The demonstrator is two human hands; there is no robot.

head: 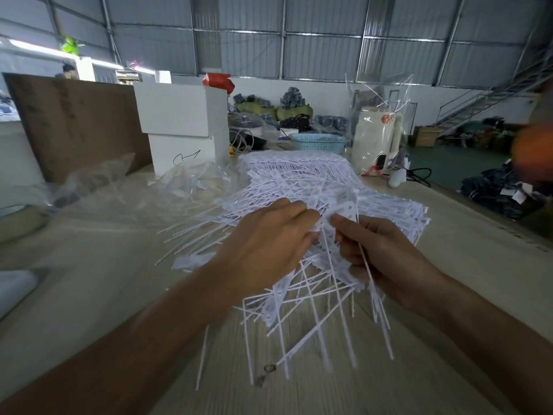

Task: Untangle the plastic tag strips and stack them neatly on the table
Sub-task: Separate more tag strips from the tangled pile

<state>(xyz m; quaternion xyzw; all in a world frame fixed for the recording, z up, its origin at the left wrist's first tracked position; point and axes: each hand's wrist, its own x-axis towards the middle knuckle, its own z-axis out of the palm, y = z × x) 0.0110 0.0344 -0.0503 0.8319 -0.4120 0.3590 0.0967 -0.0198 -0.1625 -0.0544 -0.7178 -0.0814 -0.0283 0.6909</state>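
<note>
A tangled bunch of white plastic tag strips [311, 307] hangs between my hands above the pale wooden table [89, 295], thin tails pointing down toward me. My left hand [266, 250] pinches the bunch's flat heads from the left with curled fingers. My right hand [380, 253] grips the same bunch from the right, thumb on top, one strip running across its palm. Behind them, a large ordered stack of tag strips [302, 175] lies in rows in the middle of the table, and loose strips [191, 232] fan out to its left.
Crumpled clear plastic bags [125, 187] lie at the left. White boxes [182, 127] and a brown board [77, 121] stand behind them. A blue basket [318, 143] and a cream appliance [375, 139] sit at the far end. The table's right edge [490, 220] drops to the floor.
</note>
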